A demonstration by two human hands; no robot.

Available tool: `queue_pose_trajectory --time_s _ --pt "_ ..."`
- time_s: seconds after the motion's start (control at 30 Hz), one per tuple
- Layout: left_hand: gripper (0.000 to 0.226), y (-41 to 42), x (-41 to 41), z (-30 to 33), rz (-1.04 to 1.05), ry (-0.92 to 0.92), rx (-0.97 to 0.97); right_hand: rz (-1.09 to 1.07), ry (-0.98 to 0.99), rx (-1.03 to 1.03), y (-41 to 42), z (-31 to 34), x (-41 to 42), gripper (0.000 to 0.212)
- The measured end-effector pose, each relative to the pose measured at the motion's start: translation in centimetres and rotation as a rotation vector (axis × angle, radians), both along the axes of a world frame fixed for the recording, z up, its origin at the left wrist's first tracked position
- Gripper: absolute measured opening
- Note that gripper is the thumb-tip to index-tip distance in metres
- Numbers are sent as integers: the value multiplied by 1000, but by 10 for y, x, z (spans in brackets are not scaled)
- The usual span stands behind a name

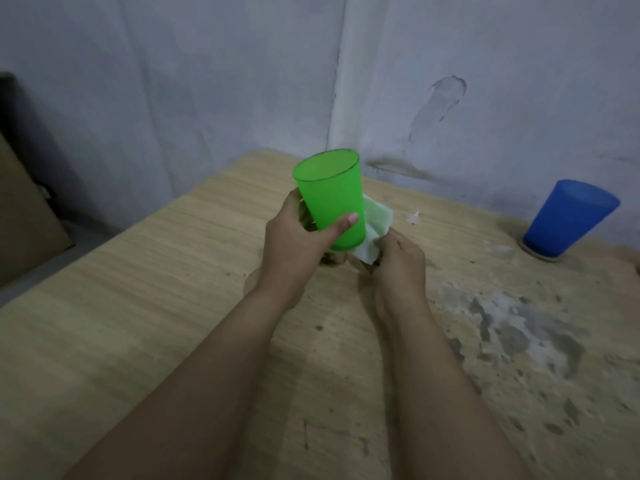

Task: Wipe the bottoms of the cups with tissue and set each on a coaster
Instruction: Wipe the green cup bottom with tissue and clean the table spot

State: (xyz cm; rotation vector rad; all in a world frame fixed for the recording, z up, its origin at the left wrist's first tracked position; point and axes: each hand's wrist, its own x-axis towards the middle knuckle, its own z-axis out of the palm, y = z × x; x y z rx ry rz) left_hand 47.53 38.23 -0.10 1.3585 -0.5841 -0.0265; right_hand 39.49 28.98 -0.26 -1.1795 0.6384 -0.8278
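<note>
Above table [138, 341], left hand [294, 244] grips green cup [329, 199] (upright).

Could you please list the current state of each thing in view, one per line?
green cup: upright, lifted off the table, gripped by the left hand.
tissue: held by the right hand against the green cup's lower side.
blue cup: upright, standing on a coaster, untouched.
table: worn and stained on its right side.
</note>
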Motion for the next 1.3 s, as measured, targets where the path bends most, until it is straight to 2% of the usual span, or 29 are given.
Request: queue_pose_trajectory --time_s 0.13,0.47,0.73,1.0,1.2,1.3 --pt "54 -1 0 -2 -12 -5 -37 192 -118 179 5 3 1 28" --pt "67 -2 1 1 1 -79 -78 487 -222 460 9 4 -7 34" --pt "67 -1 3 -2 16 -68 -63 406 -297 461 -2 9 -11 24" --pt "66 0 1 -1 28 -118 -26 492 -241 486 0 7 -12 34" --pt "62 1 2 -1 21 -91 -43 390 -251 433 -6 8 -12 20" --pt "60 1 -1 0 -1 -90 -45 410 -235 442 -1 7 -8 29"
